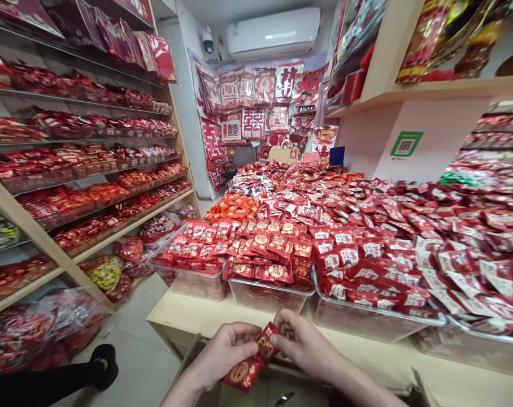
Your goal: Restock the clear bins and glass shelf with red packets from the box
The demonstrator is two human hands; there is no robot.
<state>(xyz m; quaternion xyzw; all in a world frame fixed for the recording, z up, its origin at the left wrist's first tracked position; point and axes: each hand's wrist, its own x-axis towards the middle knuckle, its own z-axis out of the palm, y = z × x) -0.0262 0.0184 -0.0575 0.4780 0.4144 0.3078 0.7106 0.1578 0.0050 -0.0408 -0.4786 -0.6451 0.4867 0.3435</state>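
Observation:
My left hand (230, 353) is closed on a small red candy packet with gold print (242, 372), which hangs below its thumb. My right hand (301, 342) pinches a second red and gold candy packet (265, 341) between thumb and fingers. The two packets touch or overlap, and I cannot tell whether they are joined. Both hands are over an open box (188, 359) at the table's front edge. Just beyond them stands a clear bin (267, 294) heaped with similar red and gold packets.
More clear bins of red packets, such as the left bin (199, 282) and right bin (375, 322), line the wooden table (184, 308). A shelving unit (133, 234) stocked with packets rises at left. Filled plastic bags (70, 322) and a person's shoe (104, 364) are on the floor.

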